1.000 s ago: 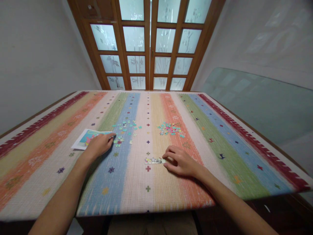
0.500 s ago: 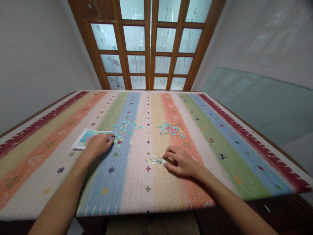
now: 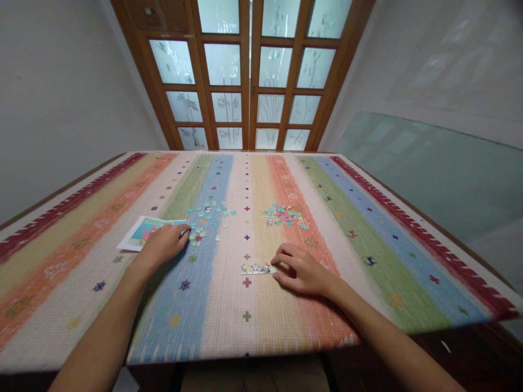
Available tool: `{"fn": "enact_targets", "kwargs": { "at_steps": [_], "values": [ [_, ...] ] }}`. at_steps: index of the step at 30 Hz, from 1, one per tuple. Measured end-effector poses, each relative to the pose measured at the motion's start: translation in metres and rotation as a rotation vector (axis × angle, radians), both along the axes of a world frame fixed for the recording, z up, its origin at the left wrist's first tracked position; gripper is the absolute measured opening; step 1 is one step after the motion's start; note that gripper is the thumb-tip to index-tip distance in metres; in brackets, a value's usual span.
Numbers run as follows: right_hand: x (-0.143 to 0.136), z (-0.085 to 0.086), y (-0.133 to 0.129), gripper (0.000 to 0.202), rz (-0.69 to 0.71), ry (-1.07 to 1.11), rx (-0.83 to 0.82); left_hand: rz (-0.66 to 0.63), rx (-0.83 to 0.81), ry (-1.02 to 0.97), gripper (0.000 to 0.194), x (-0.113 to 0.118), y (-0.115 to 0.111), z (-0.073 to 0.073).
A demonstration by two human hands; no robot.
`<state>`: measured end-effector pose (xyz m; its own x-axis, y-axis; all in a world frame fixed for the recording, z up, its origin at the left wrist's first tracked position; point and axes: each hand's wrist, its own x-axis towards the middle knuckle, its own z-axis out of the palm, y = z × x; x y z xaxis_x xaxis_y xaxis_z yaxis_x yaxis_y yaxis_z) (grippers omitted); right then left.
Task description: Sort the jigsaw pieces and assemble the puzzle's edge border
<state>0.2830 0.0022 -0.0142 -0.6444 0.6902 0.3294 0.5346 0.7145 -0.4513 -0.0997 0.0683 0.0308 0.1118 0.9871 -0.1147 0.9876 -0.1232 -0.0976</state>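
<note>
A short strip of joined jigsaw puzzle pieces [image 3: 256, 269] lies flat near the front middle of the table. My right hand [image 3: 300, 269] rests at its right end, with thumb and fingertips closed on the last piece. To the left, my left hand [image 3: 165, 242] lies over the lower right part of a picture card [image 3: 137, 234] with a white border. Its fingers are curled together at the card's right side; what they hold, if anything, is hidden. Loose green and teal puzzle pieces [image 3: 208, 216] are scattered just beyond the left fingertips.
A denser heap of puzzle pieces, teal with some pink [image 3: 283, 215], lies beyond my right hand. The striped tablecloth [image 3: 229, 305] covers the table. Behind the table's far edge stand wooden doors with glass panes [image 3: 249, 109], with walls at both sides.
The view has shifted very slightly. Both hands, the strip and the loose pieces keep their places on the table.
</note>
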Motion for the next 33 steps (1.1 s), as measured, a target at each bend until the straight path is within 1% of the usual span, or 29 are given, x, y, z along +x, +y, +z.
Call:
{"fn": "enact_targets", "kwargs": {
  "at_steps": [11,16,19,26,33],
  "values": [
    [0.001,-0.002,0.0,0.011,0.006,0.007,0.018,0.037,0.009,-0.007,0.048,-0.002,0.0,0.0],
    [0.0,0.0,0.001,0.009,0.006,-0.014,-0.006,0.043,0.039,-0.021,0.048,-0.003,-0.001,-0.002],
    [-0.001,0.002,0.002,0.008,0.014,-0.026,-0.029,0.038,0.038,-0.02,0.049,-0.001,-0.002,0.0],
    [-0.001,0.002,0.003,0.009,0.005,-0.032,-0.052,0.08,-0.004,0.009,0.048,0.007,-0.007,0.007],
    [-0.002,0.005,0.002,0.008,0.002,-0.028,-0.038,0.074,0.014,0.009,0.047,0.007,-0.008,0.005]
  ]
}}
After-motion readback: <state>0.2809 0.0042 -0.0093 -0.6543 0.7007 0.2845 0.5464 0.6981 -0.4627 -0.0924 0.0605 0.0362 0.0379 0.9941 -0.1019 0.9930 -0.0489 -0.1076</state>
